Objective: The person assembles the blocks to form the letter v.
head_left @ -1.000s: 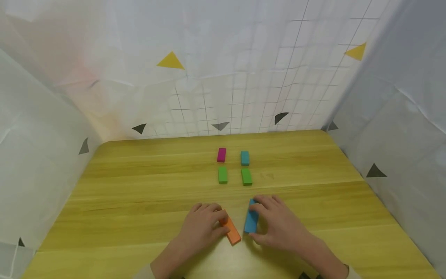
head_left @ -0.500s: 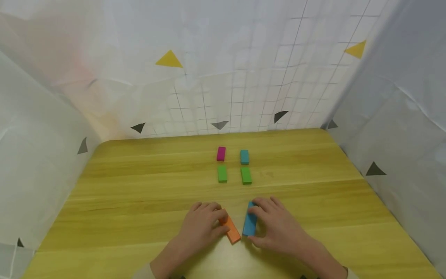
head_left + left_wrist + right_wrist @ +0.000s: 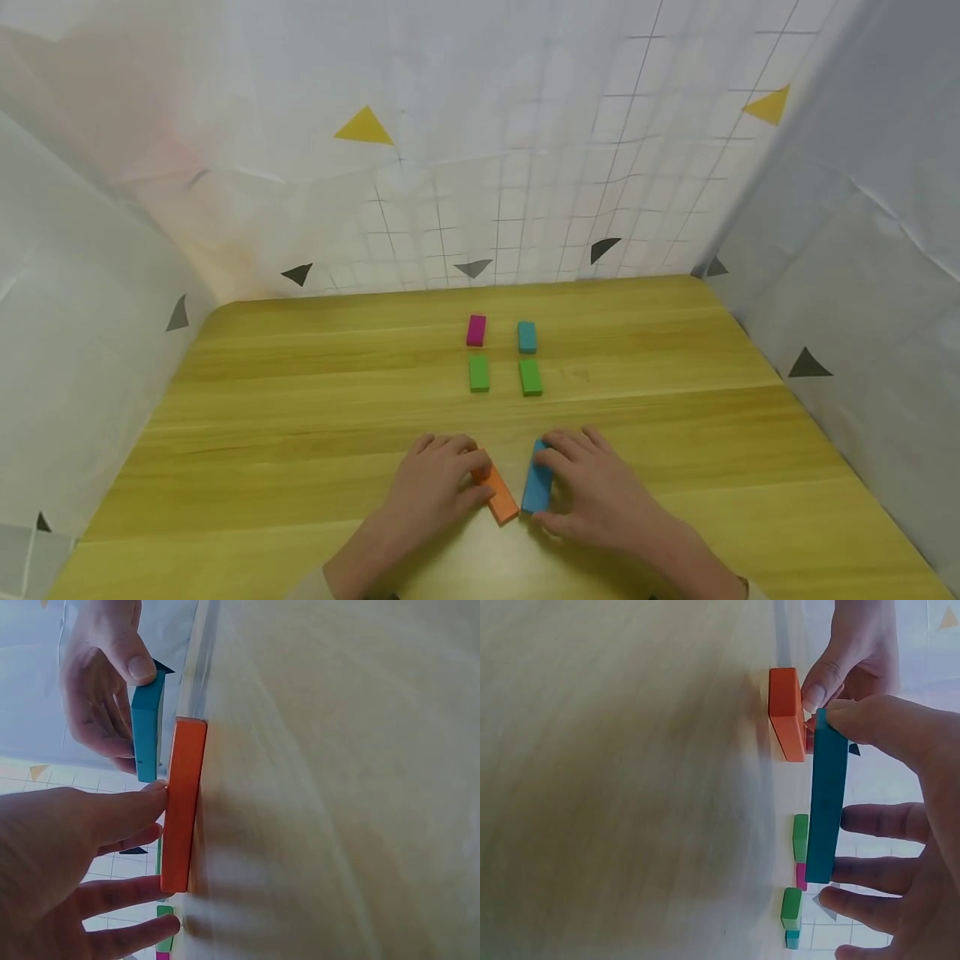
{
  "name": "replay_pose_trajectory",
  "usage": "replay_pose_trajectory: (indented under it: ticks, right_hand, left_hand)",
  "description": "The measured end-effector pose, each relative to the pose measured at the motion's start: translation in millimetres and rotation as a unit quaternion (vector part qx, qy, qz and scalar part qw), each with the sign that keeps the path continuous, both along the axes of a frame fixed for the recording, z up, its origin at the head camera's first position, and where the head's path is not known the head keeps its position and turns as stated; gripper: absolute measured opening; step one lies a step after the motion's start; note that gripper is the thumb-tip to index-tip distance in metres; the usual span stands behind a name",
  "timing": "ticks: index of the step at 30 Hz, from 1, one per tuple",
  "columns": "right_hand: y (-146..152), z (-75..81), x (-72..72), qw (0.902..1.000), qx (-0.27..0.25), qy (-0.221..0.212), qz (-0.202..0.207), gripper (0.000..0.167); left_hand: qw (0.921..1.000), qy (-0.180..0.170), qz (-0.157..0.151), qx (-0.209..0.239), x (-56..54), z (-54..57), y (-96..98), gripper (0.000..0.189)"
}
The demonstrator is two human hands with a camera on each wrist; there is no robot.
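On the near part of the wooden table lies an orange rectangular block (image 3: 501, 498), slanted, its near end toward the right. My left hand (image 3: 431, 483) grips it, thumb on one face and fingertips at its far end. To its right, my right hand (image 3: 603, 487) holds a blue rectangular block (image 3: 537, 483) lengthwise, thumb at the near end and fingers at the far end. The near ends of both blocks are close together. In the right wrist view, the blue block (image 3: 827, 799) seems slightly off the table; the orange block (image 3: 785, 712) stands beyond it.
Farther back on the table (image 3: 300, 400) lie smaller blocks in two columns: a magenta one (image 3: 476, 331) behind a green one (image 3: 478, 374), and a teal one (image 3: 527, 337) behind another green one (image 3: 530, 377). White sheets with triangle marks (image 3: 474, 268) enclose the table.
My right hand has brought the blue block a little nearer to me and slightly left, its near end closer to the orange block. My left hand and the orange block have stayed put.
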State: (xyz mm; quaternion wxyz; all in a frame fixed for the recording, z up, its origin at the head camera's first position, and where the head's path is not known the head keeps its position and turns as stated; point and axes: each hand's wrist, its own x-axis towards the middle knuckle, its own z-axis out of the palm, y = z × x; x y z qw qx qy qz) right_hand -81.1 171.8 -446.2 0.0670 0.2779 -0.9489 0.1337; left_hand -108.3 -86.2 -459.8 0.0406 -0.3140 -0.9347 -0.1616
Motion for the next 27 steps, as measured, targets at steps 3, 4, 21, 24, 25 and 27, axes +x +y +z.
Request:
replay_pose_trajectory:
  ticks: [3, 4, 21, 24, 25, 27]
  right_hand:
    - [0.0, -1.7, 0.4, 1.0, 0.001, 0.003, 0.0, 0.058]
    - [0.2, -2.1, 0.5, 1.0, 0.002, 0.004, 0.0, 0.058]
    - [-4.0, -2.6, 2.6, 0.9995, 0.014, -0.011, -0.026, 0.057]
    - [-5.3, -2.5, 2.6, 0.9992, 0.019, -0.013, -0.033, 0.058]
    - [-5.6, -2.5, 2.6, 0.9991, 0.021, -0.012, -0.035, 0.058]
    - [-5.9, -2.8, 2.6, 0.999, 0.022, -0.012, -0.037, 0.058]
  left_hand:
    - [1.0, 0.005, 0.0, 0.0, 0.1, -0.2, -0.2, 0.02]
    - [1.0, 0.006, 0.0, 0.0, 0.3, -0.3, -0.3, 0.02]
    - [0.9999, -0.004, 0.004, -0.008, 0.9, 0.1, 0.2, 0.018]
    - [0.9999, -0.003, 0.004, -0.009, 0.5, -1.0, 0.7, 0.018]
    - [0.9999, -0.002, 0.004, -0.009, 0.4, -1.3, 0.7, 0.018]
    - [0.9999, -0.002, 0.004, -0.01, 0.4, -1.6, 0.6, 0.018]
